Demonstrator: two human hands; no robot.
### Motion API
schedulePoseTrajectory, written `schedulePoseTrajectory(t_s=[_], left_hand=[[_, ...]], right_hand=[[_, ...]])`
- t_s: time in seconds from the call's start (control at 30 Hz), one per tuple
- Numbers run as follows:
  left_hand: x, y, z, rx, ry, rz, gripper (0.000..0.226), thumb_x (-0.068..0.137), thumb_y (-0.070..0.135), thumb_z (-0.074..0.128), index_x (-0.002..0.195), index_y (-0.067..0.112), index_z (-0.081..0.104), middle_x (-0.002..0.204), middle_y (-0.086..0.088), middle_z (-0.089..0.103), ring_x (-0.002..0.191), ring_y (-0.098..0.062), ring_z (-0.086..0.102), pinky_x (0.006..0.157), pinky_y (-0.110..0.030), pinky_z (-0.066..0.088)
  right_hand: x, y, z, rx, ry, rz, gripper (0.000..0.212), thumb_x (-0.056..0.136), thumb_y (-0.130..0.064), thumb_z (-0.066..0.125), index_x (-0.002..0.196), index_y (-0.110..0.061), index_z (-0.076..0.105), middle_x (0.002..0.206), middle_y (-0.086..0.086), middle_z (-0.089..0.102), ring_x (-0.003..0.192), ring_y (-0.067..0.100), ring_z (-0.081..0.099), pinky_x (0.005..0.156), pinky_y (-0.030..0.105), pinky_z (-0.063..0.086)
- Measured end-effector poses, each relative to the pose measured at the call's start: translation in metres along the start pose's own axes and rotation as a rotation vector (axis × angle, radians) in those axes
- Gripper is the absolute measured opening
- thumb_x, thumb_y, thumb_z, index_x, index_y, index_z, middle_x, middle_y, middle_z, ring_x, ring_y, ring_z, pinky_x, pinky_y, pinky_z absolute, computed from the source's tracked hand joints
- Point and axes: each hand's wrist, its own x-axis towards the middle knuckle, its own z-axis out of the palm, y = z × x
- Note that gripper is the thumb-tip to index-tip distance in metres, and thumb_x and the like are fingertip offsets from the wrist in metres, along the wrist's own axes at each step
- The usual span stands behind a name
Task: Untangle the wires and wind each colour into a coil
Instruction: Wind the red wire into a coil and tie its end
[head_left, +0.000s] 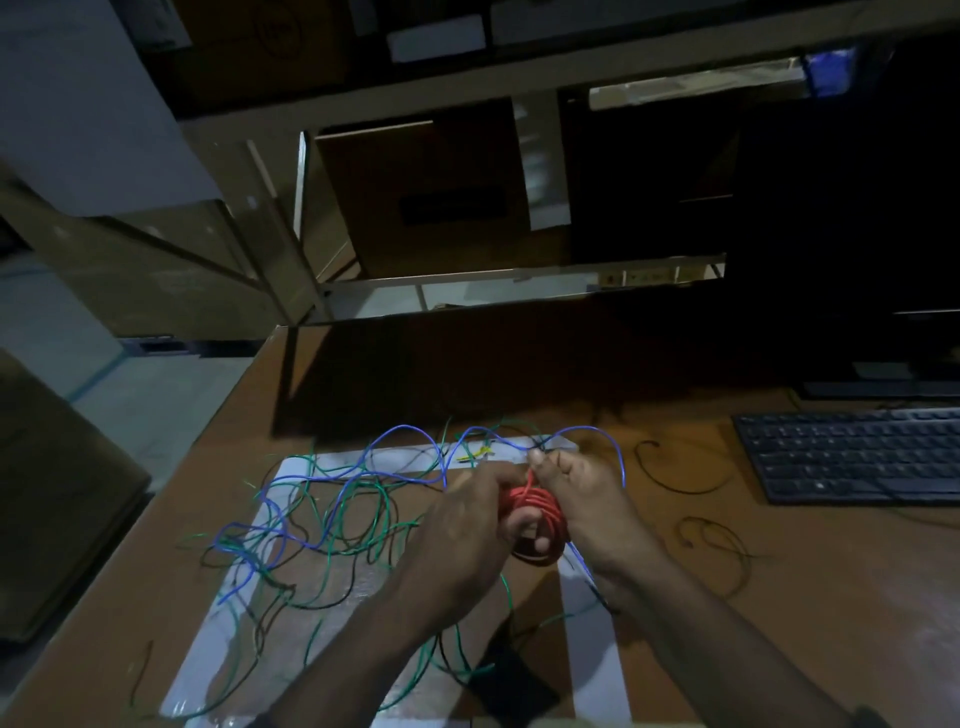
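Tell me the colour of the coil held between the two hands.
Red. The coil shows best in the head view, held between the left hand and right hand.

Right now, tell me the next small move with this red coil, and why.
Probably tuck the red wire's last turn in and set the red coil down apart from the tangle. Both the left hand and the right hand grip it, and it already looks wound, while the blue wire, green wire and black wire lie loose across the desk.
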Motion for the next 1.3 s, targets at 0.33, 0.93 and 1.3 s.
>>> schedulePoseTrajectory(t_s=[0.33, 0.93, 1.3], left_hand=[[-0.007, 0.005, 0.027, -0.008, 0.103, -0.075, 0.009, 0.100, 0.048, 0.051, 0.108, 0.049, 0.047, 0.099, 0.020, 0.061, 0.087, -0.003, 0.057, 0.073, -0.019, 0.040], [-0.016, 0.011, 0.014, -1.148, -0.102, -0.477, 0.032, 0.106, 0.030, 0.044, 0.089, 0.015, 0.067, 0.071, 0.003, 0.068, 0.071, -0.009, 0.065, 0.079, -0.029, 0.053], [-0.005, -0.006, -0.004, -1.260, -0.174, -0.417, 0.034, 0.102, 0.034, 0.050, 0.085, 0.019, 0.076, 0.070, -0.003, 0.057, 0.067, -0.012, 0.055, 0.078, -0.030, 0.052]], right_hand=[[-0.006, 0.004, -0.011, -0.113, 0.095, 0.009, 0.030, 0.102, -0.036, 0.055, 0.095, -0.007, 0.056, 0.075, 0.015, 0.068, 0.055, 0.015, 0.065, 0.054, 0.032, 0.055], [-0.028, 0.034, -0.009, -1.170, 0.315, -0.719, 0.024, 0.073, -0.008, 0.080, 0.085, -0.013, 0.060, 0.096, -0.001, 0.050, 0.085, 0.020, 0.056, 0.068, 0.021, 0.039], [-0.031, 0.037, 0.013, -1.341, 0.452, -0.771, 0.021, 0.094, -0.027, 0.059, 0.104, -0.015, 0.073, 0.095, 0.003, 0.055, 0.086, 0.024, 0.058, 0.064, 0.035, 0.050]])
